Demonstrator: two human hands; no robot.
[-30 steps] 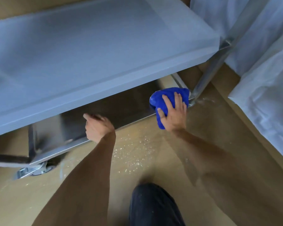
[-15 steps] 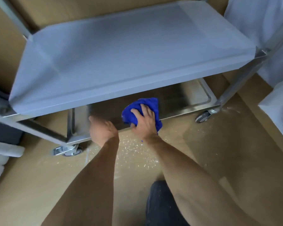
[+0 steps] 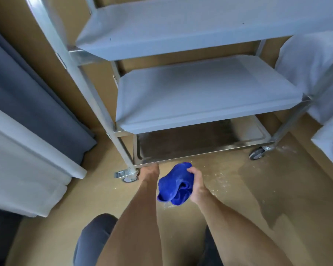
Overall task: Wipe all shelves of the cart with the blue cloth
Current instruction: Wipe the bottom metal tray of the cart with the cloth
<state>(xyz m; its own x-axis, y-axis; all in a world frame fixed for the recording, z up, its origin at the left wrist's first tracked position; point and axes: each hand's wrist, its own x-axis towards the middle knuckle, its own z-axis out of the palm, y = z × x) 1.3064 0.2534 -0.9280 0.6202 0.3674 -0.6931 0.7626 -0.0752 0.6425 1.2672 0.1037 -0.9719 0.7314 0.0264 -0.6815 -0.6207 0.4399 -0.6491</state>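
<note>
The steel cart has three shelves. Its top shelf (image 3: 200, 25) and middle shelf (image 3: 200, 96) are covered in pale blue-grey film, while the bottom shelf (image 3: 200, 144) is bare metal. My right hand (image 3: 197, 182) grips the bunched blue cloth (image 3: 171, 186) above the floor, just in front of the bottom shelf and off it. My left hand (image 3: 149, 171) holds the front rim of the bottom shelf near its left corner, with the fingertips hidden.
A dark grey curtain (image 3: 27, 96) and white fabric (image 3: 23, 169) hang at the left. White bedding (image 3: 315, 70) lies at the right. Castors (image 3: 130, 176) (image 3: 257, 154) stand on the tan floor, and pale crumbs (image 3: 219, 177) are scattered there. My knee (image 3: 96, 239) is below.
My right hand pulled the cloth off the bottom shelf and back toward me. The view rose and drew back, showing all three shelves. My left hand stays at the front rim.
</note>
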